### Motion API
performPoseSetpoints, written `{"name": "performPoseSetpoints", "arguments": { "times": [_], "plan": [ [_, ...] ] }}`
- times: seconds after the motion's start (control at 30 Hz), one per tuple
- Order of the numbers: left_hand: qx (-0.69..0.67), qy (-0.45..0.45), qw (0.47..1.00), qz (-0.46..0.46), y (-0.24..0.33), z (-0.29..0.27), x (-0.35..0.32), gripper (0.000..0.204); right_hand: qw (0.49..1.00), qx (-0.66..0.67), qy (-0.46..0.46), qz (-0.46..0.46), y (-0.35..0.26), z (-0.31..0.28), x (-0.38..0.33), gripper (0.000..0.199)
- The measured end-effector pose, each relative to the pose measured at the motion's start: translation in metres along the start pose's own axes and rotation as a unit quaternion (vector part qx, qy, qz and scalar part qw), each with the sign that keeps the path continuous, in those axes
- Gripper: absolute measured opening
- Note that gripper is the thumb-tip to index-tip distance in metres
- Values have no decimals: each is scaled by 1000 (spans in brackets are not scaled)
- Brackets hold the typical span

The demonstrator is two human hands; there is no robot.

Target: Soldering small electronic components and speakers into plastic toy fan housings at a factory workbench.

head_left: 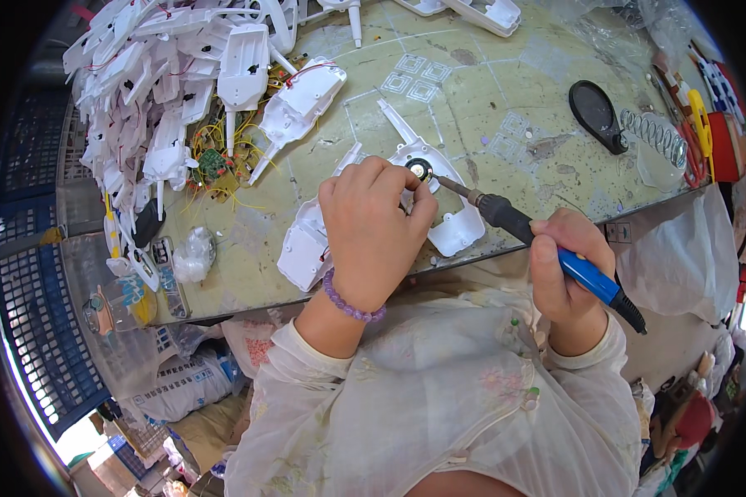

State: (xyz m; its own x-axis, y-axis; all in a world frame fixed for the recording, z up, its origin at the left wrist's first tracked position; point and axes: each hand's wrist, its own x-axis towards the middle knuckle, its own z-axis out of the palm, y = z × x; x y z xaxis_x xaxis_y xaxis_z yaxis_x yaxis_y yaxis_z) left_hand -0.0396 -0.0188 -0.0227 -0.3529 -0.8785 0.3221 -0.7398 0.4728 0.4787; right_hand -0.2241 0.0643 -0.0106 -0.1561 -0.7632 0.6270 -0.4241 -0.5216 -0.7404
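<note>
My right hand [574, 269] grips a soldering iron [506, 217] with a blue and black handle. Its metal tip reaches a small round black speaker [419, 169] that sits in an open white plastic housing [459, 228]. From the other side my left hand [377, 211], a purple bead bracelet on its wrist, bends over the speaker with thumb and forefinger pinched together. Whatever lies between those fingertips is hidden. Another white housing half [305, 248] rests partly under the left hand, a red wire showing at its edge.
White housings [141, 91] are piled high at the left. Beside them lie green circuit boards [214, 164] with yellow wires. A black oval part [595, 114], a metal coil stand [656, 137] and a yellow-handled tool [700, 124] occupy the right side. The table's near edge [506, 251] curves before me.
</note>
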Motion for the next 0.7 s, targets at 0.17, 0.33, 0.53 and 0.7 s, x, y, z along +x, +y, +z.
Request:
{"name": "performPoseSetpoints", "arguments": {
  "times": [0.17,0.33,0.53,0.7],
  "plan": [
    [-5,8,1000,5,0,0,0,9,1000,-4,-15,-16,0,-1,-2,13],
    [-8,15,1000,11,-1,0,1,9,999,-10,-11,-30,-2,1,-1,15],
    [-7,20,999,24,0,0,1,9,997,-37,-44,-51,-6,-1,1,22],
    [1,19,999,29,-1,0,0,10,993,-57,-76,-76,-9,3,3,27]
  ]
}}
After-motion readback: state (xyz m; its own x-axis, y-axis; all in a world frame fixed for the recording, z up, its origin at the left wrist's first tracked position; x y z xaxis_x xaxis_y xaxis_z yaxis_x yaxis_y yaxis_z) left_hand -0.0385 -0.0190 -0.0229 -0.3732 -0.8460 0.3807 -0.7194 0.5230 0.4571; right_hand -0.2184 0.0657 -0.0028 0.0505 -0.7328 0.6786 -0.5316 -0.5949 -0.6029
